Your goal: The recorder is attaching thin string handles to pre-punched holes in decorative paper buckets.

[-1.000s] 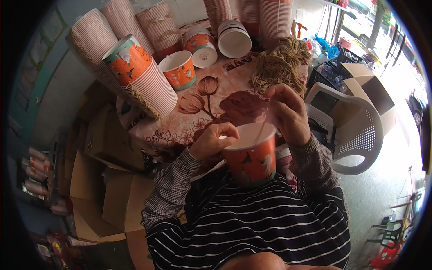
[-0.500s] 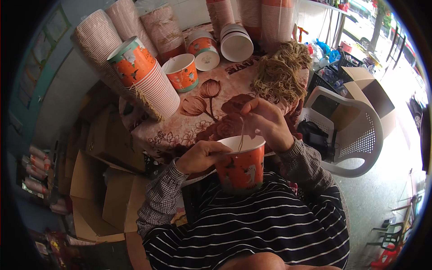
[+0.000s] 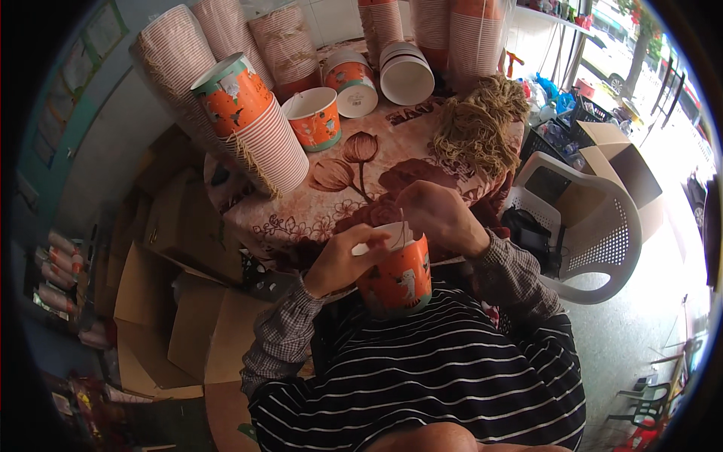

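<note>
An orange paper bucket (image 3: 394, 280) with a white inside and a green base band stands in front of my striped lap, slightly tilted. Its near left rim is gripped by my left hand (image 3: 339, 262), the thumb and fingers at the edge. A thin cord (image 3: 403, 218) rises from the bucket's mouth towards the curled fingers of my right hand (image 3: 446, 218), which is closed at the far right of the rim. The right fingertips are partly hidden. A tangled heap of tan cords (image 3: 482, 128) lies on the table beyond my right hand.
A flowered cloth covers the table (image 3: 294, 218). A leaning stack of buckets (image 3: 263, 154), a single bucket (image 3: 316, 124) and wrapped stacks (image 3: 474, 45) stand at the back. Open cardboard boxes (image 3: 188, 331) are at left, a white plastic chair (image 3: 602, 233) at right.
The right hand has dropped slightly, its raised fingers now curled in near the rim. The left hand has moved up over the bucket's edge, and the bucket has shifted slightly left.
</note>
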{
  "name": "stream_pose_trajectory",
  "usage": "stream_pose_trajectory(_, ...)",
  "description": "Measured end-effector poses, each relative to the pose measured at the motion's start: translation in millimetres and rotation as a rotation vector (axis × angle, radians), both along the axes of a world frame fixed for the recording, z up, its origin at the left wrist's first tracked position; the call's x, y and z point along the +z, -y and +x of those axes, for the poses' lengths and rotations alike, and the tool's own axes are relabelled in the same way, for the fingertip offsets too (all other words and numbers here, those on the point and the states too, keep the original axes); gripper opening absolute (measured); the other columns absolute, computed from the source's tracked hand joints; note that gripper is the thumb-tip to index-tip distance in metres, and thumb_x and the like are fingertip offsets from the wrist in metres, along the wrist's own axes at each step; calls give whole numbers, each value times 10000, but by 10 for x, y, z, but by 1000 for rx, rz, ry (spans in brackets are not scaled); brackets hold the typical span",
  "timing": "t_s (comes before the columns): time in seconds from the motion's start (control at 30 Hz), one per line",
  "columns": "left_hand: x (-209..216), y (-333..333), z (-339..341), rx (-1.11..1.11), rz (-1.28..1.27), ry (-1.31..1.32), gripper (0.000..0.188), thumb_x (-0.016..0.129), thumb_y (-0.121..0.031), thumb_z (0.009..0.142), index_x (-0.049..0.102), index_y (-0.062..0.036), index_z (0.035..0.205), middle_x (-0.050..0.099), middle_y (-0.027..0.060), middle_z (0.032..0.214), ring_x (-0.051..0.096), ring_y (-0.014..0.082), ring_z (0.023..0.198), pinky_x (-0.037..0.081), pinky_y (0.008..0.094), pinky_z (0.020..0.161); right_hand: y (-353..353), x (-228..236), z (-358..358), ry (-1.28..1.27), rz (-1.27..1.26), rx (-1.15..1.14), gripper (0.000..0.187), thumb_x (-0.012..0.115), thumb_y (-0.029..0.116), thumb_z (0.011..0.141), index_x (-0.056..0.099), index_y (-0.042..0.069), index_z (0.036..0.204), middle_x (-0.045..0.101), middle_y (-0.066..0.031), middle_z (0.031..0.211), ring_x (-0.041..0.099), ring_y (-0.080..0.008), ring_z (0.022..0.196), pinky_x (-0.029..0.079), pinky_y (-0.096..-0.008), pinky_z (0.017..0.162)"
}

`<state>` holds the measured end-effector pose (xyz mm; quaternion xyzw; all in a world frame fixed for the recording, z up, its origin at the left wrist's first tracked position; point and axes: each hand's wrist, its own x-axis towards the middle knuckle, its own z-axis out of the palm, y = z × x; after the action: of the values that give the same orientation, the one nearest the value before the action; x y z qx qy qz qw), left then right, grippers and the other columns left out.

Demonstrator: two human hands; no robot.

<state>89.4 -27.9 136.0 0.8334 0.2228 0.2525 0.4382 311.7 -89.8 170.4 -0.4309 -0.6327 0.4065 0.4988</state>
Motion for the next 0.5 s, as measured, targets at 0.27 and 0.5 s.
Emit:
stream_pose_trajectory(0.27,80,-88,308,-72,-543,216,224,634,-166,925,656,-4,1079,656,9,955,617,78,890,495,217,797,13,85,28,152,129,-66,131,554,63,893,590,4,1004,608,-54,826,595,-100,747,490,-255,653)
stream_pose_trajectory(0.5,127,-100,348,-120,-638,213,185,653,-141,908,659,-9,1037,659,-2,932,612,63,835,504,218,773,-6,122,39,133,123,-38,125,544,68,893,584,4,992,602,-57,808,599,-112,733,500,-270,641)
